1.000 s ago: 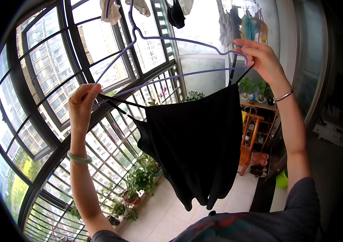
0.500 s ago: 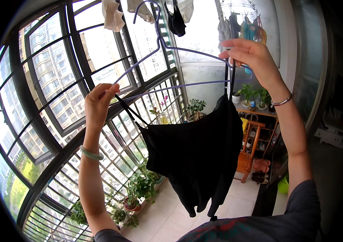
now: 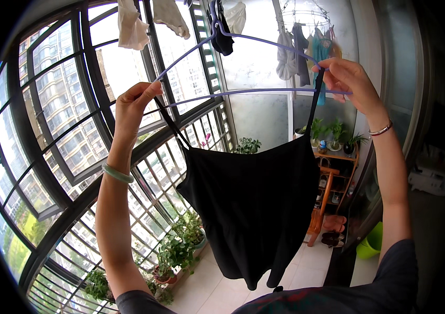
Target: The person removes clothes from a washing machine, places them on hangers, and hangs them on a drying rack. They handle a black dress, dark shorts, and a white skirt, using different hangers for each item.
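Note:
A black camisole hangs by its thin straps from a purple hanger, held up in front of me. My left hand pinches the hanger's left end, where the left strap passes. At the other end, the fingers of my right hand are bent around the hanger's shoulder, touching the top of the right strap. Both straps are drawn fairly straight, and the camisole's body falls loose below. The hanger's hook reaches up among the laundry near the top edge.
White laundry and a dark garment hang overhead. A round clip rack holds small clothes at the back. Barred windows line the left, above potted plants. A shoe rack and green bucket stand right.
My right hand has moved right and slightly down, and the right strap now sits at the hanger's end. The left hand has risen a little. The camisole is spread wider.

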Demonstrator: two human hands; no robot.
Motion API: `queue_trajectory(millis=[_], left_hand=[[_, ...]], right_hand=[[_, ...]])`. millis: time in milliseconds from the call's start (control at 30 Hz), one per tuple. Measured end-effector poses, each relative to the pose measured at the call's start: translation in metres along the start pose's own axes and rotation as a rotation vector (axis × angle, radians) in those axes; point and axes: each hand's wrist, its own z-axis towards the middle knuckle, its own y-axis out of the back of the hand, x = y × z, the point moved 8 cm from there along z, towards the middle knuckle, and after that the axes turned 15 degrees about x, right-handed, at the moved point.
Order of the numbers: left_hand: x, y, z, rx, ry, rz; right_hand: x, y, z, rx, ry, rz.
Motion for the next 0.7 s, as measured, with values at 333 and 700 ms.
queue_trajectory(millis=[333, 700], left_hand=[[0.056, -0.053, 0.057, 0.104, 0.062, 0.009], [0.164, -0.126, 0.152, 0.122, -0.015, -0.043]], right_hand=[[-0.04, 0.013, -0.013, -0.152, 0.058, 0.245], [-0.101, 0.056, 0.03, -0.393, 0.109, 0.088]])
